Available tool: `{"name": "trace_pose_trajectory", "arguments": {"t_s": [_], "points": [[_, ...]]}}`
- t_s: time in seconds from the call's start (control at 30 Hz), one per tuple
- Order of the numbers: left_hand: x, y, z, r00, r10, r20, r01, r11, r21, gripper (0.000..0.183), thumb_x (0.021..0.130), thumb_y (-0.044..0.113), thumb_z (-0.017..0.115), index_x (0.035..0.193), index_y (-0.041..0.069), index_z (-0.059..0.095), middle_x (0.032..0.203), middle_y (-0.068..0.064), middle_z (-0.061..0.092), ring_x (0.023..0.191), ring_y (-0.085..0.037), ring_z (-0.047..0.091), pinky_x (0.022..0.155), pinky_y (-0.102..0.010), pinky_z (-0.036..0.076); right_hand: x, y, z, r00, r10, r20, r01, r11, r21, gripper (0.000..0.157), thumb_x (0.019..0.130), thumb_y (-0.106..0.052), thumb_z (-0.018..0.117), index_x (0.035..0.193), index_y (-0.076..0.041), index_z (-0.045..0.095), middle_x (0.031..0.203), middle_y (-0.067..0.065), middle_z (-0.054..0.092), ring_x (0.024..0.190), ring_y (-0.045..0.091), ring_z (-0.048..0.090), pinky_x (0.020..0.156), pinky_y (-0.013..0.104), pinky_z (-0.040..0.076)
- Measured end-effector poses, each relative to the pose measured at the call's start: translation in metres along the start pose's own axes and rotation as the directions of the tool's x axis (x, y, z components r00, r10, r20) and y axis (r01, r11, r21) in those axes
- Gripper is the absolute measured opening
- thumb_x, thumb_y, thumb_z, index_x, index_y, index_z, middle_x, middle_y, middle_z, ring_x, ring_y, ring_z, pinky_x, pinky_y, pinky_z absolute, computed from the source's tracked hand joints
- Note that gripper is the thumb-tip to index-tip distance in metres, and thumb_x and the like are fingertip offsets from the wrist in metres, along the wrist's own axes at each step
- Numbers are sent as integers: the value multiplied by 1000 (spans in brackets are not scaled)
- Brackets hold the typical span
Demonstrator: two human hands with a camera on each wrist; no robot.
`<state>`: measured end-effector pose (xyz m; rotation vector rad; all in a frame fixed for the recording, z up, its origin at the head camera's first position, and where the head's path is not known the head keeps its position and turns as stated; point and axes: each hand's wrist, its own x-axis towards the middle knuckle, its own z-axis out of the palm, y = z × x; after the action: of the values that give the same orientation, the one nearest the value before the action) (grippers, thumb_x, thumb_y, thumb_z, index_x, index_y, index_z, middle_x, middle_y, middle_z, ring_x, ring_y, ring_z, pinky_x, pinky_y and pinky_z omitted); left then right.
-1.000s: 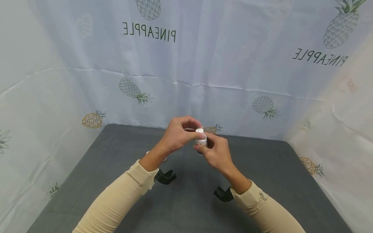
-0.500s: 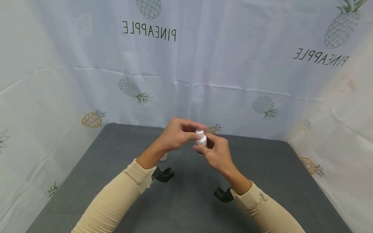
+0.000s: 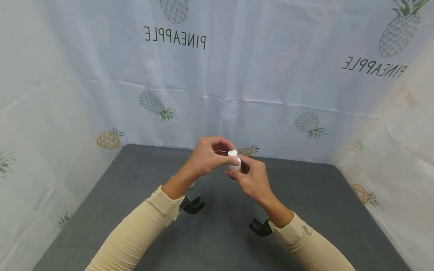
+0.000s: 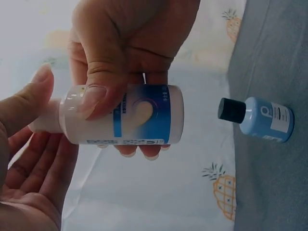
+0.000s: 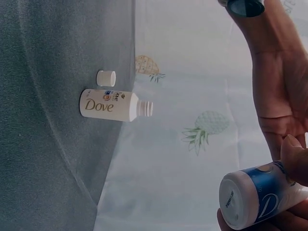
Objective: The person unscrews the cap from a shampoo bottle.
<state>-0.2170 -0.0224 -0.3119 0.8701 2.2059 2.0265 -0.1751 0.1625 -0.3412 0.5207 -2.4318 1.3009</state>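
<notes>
Between both hands is a small white lotion bottle [image 4: 154, 115] with a blue label, held above the table. My right hand [image 3: 252, 177] grips its body, the thumb across the front and the fingers behind. At the bottle's top, my left hand [image 3: 208, 158] pinches the white cap [image 3: 232, 153] between thumb and curved fingers. The cap sits on the bottle neck. In the left wrist view the bottle lies sideways across the picture, its cap [image 4: 45, 118] partly covered by the left thumb. The right wrist view shows its base and part of the label.
On the grey table stands a blue bottle with a black cap [image 4: 267, 120]. A white Dove bottle [image 5: 108, 105] stands uncapped, with a loose white cap [image 5: 106, 78] beside it. Black camera mounts [image 3: 192, 205] sit at both wrists. A pineapple-print curtain [image 3: 217, 75] surrounds the table.
Half a second ago my left fingers were straighter and reached further over the cap; now they are curved at it again, as a second ago. The right hand and bottle have hardly moved.
</notes>
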Motion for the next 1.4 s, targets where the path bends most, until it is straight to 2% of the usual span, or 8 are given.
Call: {"name": "trace_pose_trajectory", "arguments": {"t_s": [0.2,0.33,0.57,0.73,0.87,1.03,1.17,1.4], "points": [[-2,-2,-6,990,95,100,-86,992,-87,36,89,-4,77,125,-3,71,129,-21,72,119,-32,72,91,-32,63,2,1,2,1000,-13,14,12,1000,21,37,85,-12,87,120,-6,76,98,12,80,84,19,75,72,27,60],[-1,-3,-9,978,147,146,-136,987,-85,34,92,-8,72,126,-8,70,128,-27,71,117,-33,73,89,-32,63,2,1,2,1000,-4,25,3,1000,25,38,85,-11,87,121,-5,75,99,13,79,86,21,76,74,30,62],[-1,-4,-6,991,116,66,-115,993,-22,25,89,-4,77,114,-4,76,117,-22,76,104,-21,76,87,-34,64,1,1,2,1000,-17,23,17,1000,22,44,85,-11,87,127,-5,74,104,15,79,90,23,78,76,35,63],[0,-8,-1,988,156,20,-155,987,-43,25,84,-5,83,107,-5,75,113,-21,71,99,-17,72,91,-35,63,0,1,2,1000,-27,11,27,1000,12,38,84,-14,88,121,-9,77,93,9,79,78,15,73,69,28,59],[0,-9,0,982,184,43,-181,981,-65,27,83,-8,82,109,-8,72,117,-22,65,101,-17,68,94,-35,63,-1,0,1,999,-32,10,32,999,-3,35,84,-13,88,118,-11,78,89,6,78,72,12,69,66,25,55],[-2,-11,-5,970,212,123,-200,975,-101,32,89,-11,74,120,-12,69,132,-27,64,120,-22,68,101,-34,60,-1,-2,0,1000,-20,14,20,1000,-19,38,85,-10,87,120,-7,76,98,10,80,80,14,73,68,28,59],[-4,-11,-10,958,231,171,-215,971,-108,32,92,-11,70,124,-13,68,130,-32,67,114,-22,73,94,-33,62,-1,-3,-1,999,-40,1,40,995,-91,42,83,-11,88,123,-5,75,96,12,80,78,18,74,65,27,56],[-6,-11,-8,979,167,120,-163,985,-50,23,87,-5,79,110,-4,75,115,-23,73,97,-13,74,85,-32,64,-5,-4,-1,993,-113,-26,106,973,-205,42,80,-12,90,119,-3,76,94,11,80,73,14,69,62,25,53]]}}
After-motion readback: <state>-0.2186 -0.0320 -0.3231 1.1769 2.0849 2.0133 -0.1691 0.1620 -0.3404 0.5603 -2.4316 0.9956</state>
